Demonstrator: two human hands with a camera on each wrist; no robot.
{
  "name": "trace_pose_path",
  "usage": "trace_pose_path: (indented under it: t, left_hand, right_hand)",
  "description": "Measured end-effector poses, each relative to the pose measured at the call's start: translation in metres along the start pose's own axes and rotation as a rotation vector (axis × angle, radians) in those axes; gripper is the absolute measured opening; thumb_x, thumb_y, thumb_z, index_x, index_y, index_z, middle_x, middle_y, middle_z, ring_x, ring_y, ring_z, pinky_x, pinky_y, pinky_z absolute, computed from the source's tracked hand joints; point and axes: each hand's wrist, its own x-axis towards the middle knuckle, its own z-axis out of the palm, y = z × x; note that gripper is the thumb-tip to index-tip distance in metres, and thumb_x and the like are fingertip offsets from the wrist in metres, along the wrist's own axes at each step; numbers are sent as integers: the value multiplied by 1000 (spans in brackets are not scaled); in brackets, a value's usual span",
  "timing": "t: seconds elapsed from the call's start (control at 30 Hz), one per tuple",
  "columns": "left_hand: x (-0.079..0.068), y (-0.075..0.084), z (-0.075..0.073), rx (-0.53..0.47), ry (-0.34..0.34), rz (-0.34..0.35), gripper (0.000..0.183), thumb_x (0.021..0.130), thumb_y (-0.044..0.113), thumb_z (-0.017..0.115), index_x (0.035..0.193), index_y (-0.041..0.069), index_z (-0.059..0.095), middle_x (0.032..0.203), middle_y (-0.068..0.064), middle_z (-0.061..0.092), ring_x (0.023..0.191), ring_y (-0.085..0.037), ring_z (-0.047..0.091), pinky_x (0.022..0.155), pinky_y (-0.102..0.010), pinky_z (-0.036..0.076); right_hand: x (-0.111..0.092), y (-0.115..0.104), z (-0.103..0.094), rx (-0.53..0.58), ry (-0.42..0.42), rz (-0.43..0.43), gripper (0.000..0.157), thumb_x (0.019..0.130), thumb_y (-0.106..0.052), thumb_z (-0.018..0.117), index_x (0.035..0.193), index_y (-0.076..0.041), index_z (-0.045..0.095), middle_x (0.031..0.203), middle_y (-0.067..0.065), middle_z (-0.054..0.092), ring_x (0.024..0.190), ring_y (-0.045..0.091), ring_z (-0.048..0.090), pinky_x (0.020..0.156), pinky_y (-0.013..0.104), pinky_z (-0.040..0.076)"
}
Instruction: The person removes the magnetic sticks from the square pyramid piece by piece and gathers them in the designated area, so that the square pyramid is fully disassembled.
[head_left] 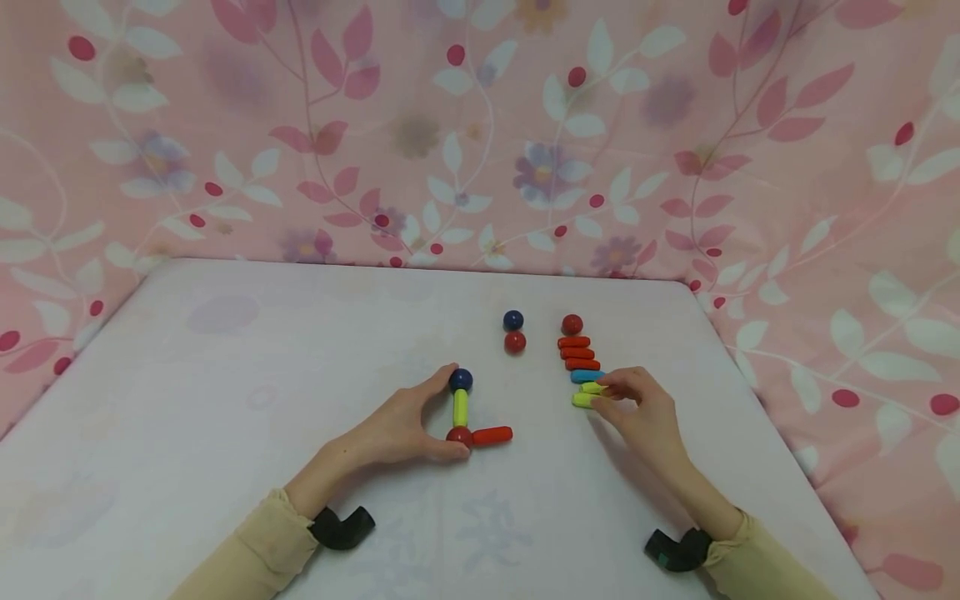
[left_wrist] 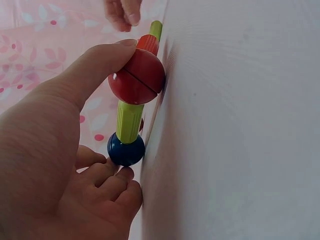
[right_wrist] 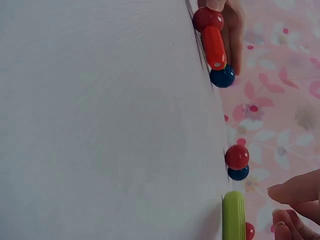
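My left hand (head_left: 397, 427) holds a small built piece between thumb and fingers, low over the white table. This piece has a dark blue ball (head_left: 461, 380), a yellow-green rod (head_left: 461, 408), a red ball (left_wrist: 137, 77) and a red rod (head_left: 493, 436) sticking out to the right. The thumb presses the red ball; fingertips touch the blue ball. Over at the right, my right hand (head_left: 647, 421) reaches to two loose yellow-green rods (head_left: 583, 401), fingertips right at their ends. The right wrist view shows its thumb and fingers apart, with nothing between them.
Beyond the yellow-green rods lie a light blue rod (head_left: 587, 377), several red rods (head_left: 577, 353) and a red ball (head_left: 572, 324) in a column. Left of these sit a loose blue ball (head_left: 513, 320) and red ball (head_left: 514, 342). A flowered pink cloth (head_left: 480, 167) hangs behind the table.
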Motion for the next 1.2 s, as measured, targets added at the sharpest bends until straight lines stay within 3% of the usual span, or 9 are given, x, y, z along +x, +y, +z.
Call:
trace_pose_path:
  t: [0.17,0.4,0.53,0.67,0.87,1.2]
  left_hand:
    - [0,0,0,-7,0,6,111,71,56,84,160,25,24,163,6,30,151,-17,26,118,-50,33]
    - [0,0,-1,-12,-3,5,111,71,56,84,160,26,24,163,6,30,151,-18,27,118,-51,33]
    - [0,0,-1,-17,4,16,112,71,56,85,160,25,25,163,5,31,151,-18,27,118,-51,32]
    - [-1,-1,-1,-22,6,19,113,70,57,85,160,25,25,162,5,31,151,-16,27,119,-50,31]
    - [0,-1,0,-9,11,28,112,70,57,85,159,24,26,162,4,32,150,-18,29,118,-51,33]
    - [0,-3,-1,-12,11,44,114,70,58,85,160,24,25,162,3,31,151,-17,27,119,-50,31]
  right_hand:
    - [8,-19,22,29,-36,-48,25,83,-3,80,107,-7,71,98,5,63,88,18,62,81,20,52]
    - [7,-47,56,124,-302,-55,27,89,-18,77,114,-13,69,105,0,69,98,14,62,87,31,56]
    - [7,-58,71,179,-445,-88,29,89,-24,77,115,-14,70,107,-3,71,100,12,63,89,32,56]
    - [7,-62,82,209,-532,-123,33,87,-30,79,115,-15,70,106,-4,71,99,11,65,89,29,55]
    - [6,-62,87,216,-584,-119,34,85,-28,81,115,-16,71,103,-8,70,93,11,64,85,25,54]
    - [4,-59,90,211,-590,-124,26,86,-30,80,111,-21,75,101,-13,70,93,13,60,81,26,52]
